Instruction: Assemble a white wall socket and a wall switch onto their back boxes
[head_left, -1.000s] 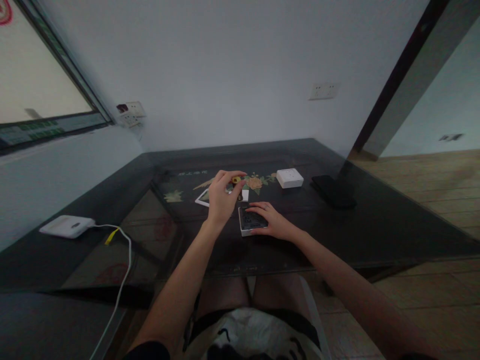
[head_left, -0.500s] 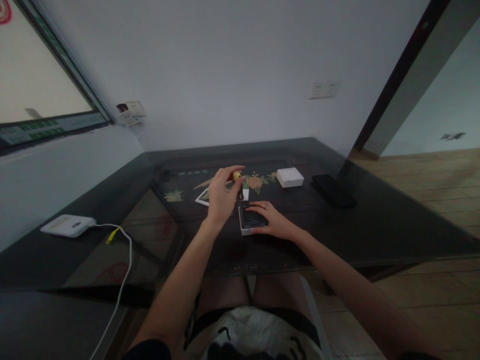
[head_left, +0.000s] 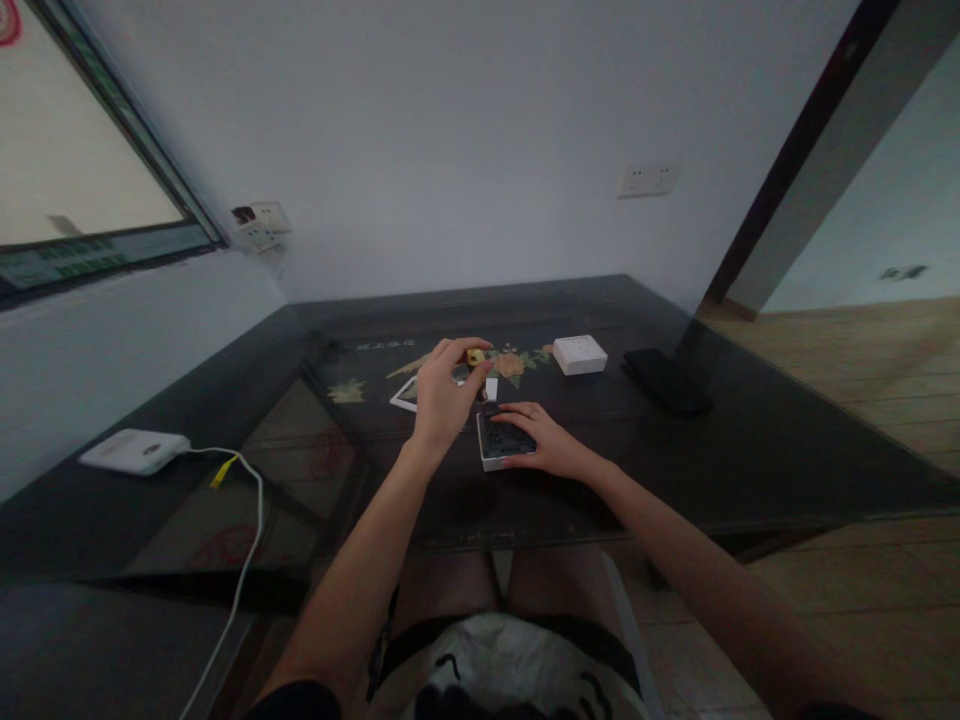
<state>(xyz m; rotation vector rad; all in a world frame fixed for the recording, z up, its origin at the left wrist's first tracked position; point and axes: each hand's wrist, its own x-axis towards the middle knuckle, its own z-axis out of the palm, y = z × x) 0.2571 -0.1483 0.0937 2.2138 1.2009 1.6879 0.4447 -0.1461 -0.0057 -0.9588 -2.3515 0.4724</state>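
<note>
Between the thumb and fingers of my left hand [head_left: 445, 390] is a small yellow object [head_left: 475, 356], held above the table. A short dark part hangs below it, close to a small white piece [head_left: 491, 389]. My right hand [head_left: 551, 440] rests on a small white box [head_left: 493, 462] with a black insert [head_left: 508, 436], thumb at its near side and fingers on top. Partly hidden behind my left hand lies a white-edged flat item [head_left: 405, 394].
On the dark table [head_left: 750, 460], a closed white box [head_left: 580, 355] stands behind my right hand, with a black pouch-like item [head_left: 666, 381] to its right. A white device [head_left: 137, 452] with a white cable [head_left: 259, 520] and yellow tag [head_left: 224, 471] lies left.
The yellow object and its dark part have shifted down slightly with my left fingers. My right hand and the box have stayed in place.
</note>
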